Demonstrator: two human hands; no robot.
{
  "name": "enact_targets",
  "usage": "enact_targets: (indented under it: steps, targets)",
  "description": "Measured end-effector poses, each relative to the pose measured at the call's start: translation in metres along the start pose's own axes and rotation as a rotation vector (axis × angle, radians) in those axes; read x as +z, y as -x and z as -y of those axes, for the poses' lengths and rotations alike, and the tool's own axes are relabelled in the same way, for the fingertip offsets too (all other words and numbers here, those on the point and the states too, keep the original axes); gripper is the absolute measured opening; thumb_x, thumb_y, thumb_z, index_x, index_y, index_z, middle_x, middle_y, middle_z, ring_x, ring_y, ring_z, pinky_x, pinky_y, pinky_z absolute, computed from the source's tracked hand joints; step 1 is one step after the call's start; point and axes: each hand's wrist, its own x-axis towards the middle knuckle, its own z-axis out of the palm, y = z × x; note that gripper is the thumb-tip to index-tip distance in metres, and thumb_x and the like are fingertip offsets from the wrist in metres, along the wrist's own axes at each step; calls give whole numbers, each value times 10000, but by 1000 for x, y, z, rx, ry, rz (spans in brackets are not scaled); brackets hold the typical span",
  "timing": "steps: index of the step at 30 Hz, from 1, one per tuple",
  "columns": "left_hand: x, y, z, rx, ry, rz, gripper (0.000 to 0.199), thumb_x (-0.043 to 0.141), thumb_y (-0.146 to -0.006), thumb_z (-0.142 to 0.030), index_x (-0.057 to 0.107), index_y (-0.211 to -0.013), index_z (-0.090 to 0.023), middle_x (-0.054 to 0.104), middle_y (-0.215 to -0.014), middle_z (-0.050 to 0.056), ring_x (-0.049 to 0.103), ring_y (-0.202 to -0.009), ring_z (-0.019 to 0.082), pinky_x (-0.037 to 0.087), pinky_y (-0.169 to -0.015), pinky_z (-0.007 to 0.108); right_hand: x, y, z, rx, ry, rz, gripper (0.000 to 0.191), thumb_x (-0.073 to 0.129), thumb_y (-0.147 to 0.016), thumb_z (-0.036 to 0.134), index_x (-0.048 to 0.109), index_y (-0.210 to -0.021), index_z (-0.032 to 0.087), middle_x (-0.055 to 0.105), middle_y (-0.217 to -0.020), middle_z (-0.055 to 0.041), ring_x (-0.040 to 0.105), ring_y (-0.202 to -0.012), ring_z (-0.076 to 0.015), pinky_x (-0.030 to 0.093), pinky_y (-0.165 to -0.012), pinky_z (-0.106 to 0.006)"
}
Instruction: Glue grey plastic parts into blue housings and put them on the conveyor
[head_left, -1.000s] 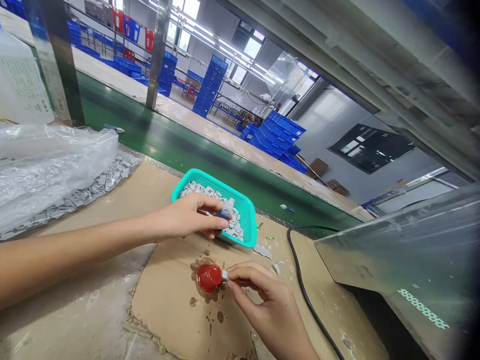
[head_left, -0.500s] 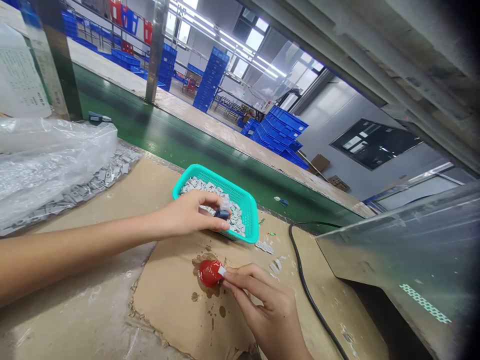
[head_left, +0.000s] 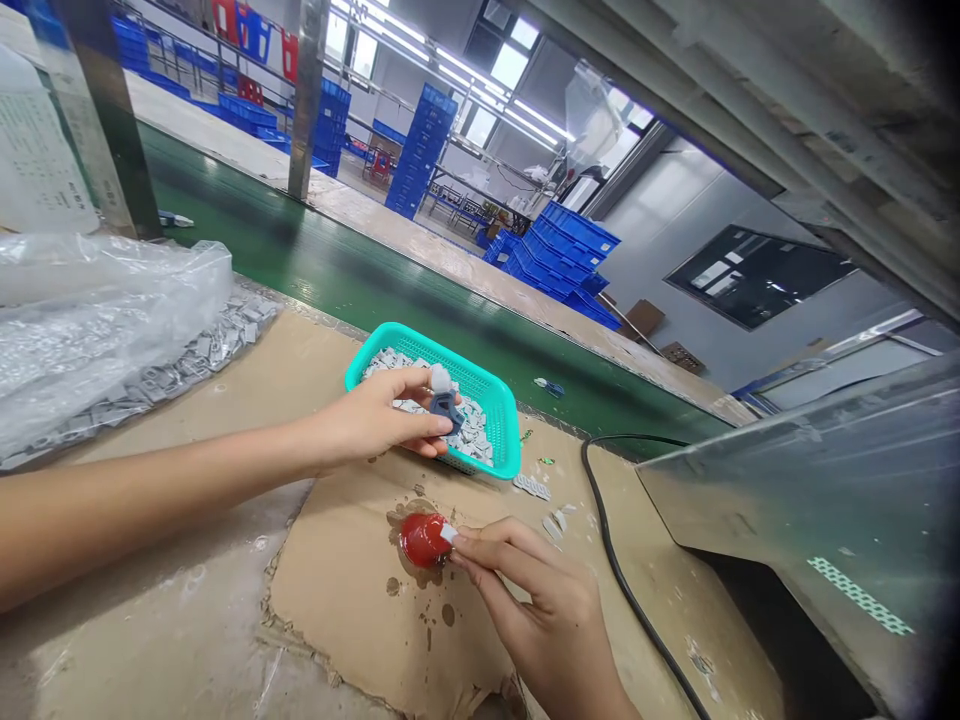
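My left hand [head_left: 386,412] pinches a small dark-blue and whitish plastic part [head_left: 444,400] above a turquoise basket [head_left: 508,440]. Many small light-grey plastic pieces [head_left: 474,425] lie inside that basket. Between the finger and thumb of my right hand [head_left: 536,580] is a small white plastic piece [head_left: 448,533]. It is held at the right side of a wet red round thing [head_left: 421,540], whose exact kind I cannot make out. Dark wet stains surround the red thing on a cardboard sheet [head_left: 337,590].
A clear plastic bag [head_left: 112,310] and a heap of grey pieces [head_left: 187,370] lie left. Behind runs a green conveyor belt [head_left: 337,270] carrying blue-and-white parts [head_left: 550,387]. A black cable [head_left: 611,560] crosses on the right, beside a metal panel [head_left: 787,480]. Blue crates [head_left: 559,245] stand beyond.
The part in my left hand has turned, showing more of its dark-blue body. My right hand holds the white piece almost where it was. Parts on the belt have shifted left.
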Motion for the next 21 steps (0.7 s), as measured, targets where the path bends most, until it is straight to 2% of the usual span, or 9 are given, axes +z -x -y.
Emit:
enact_targets:
  steps: [3,7,10,12,18,21]
  targets:
    - [0,0,2,-33,73,-11,142,560,-722,-118,546,-863,-133,522,-826,-12,576,-611,58,478,-707,249,-5,-3,3,-20,11,-51,156,555,-740,75,676,-769,168,625,-665,-56,589,-601,-141,484,-520,-226]
    - [-4,-2,2,-40,94,-32,204,581,-711,-133,573,-915,-144,561,-935,28,602,-762,121,453,-816,311,-7,-5,5,-23,4,-60,177,561,-728,67,678,-776,191,634,-664,-40,593,-586,-137,484,-506,-220]
    - [-6,-3,-3,-30,124,-56,254,554,-729,-105,575,-980,-143,541,-1073,59,593,-829,131,439,-860,321,-7,-7,5,-26,-5,-49,168,563,-722,65,679,-757,181,631,-650,-42,590,-574,-135,481,-495,-216]
    - [-6,-3,-7,-52,175,-57,262,508,-759,-82,568,-1008,-137,526,-1104,66,596,-806,112,447,-852,308,-8,-8,5,-25,4,-51,159,566,-718,60,679,-736,169,629,-643,-45,592,-575,-134,481,-501,-213]
    - [-7,-3,-7,-136,166,35,280,535,-770,-134,567,-1044,-181,602,-796,17,614,-662,90,487,-708,249,-12,-8,7,-29,15,-52,169,566,-718,63,685,-756,177,638,-661,-45,601,-585,-136,489,-505,-213]
    - [-9,-3,-5,-110,194,78,247,582,-743,-173,588,-989,-187,605,-774,11,622,-675,101,493,-695,246,-11,-8,7,-21,12,-64,174,562,-724,76,685,-758,193,642,-662,-42,602,-584,-142,491,-499,-221]
